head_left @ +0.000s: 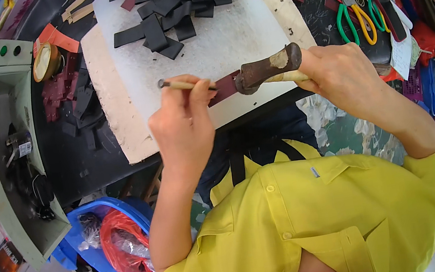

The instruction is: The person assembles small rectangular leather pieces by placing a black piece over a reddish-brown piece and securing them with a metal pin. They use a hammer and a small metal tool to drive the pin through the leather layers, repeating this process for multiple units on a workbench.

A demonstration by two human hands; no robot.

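One slim pale-handled tool (183,85) is pinched in the left hand (181,127), thumb and fingers closed up snug around the shaft, nothing spread out. Its metal end pokes out to the left, and the dark tip points right, at the left end of a maroon strip (226,88). Can't honestly tell from this angle whether the tip touches the strip or sits just over it.

Right hand (340,72) has its fingers wrapped tight around the pale handle of a brown mallet (267,71). Some of those fingers are tucked out of sight, so no clue how they sit underneath. The mallet's worn head covers the strip's right end in this view, so I couldn't say if they're in contact.

As for the strip itself, it's near the front edge of a whitish board (239,37), right between the two hands. Further back on that board there's a messy heap of black strips (170,10), overlapping every which way. Off to the right are green-handled scissors (347,23) and orange-handled scissors (365,24), side by side, and more maroon pieces (56,92) are piled over on the left.
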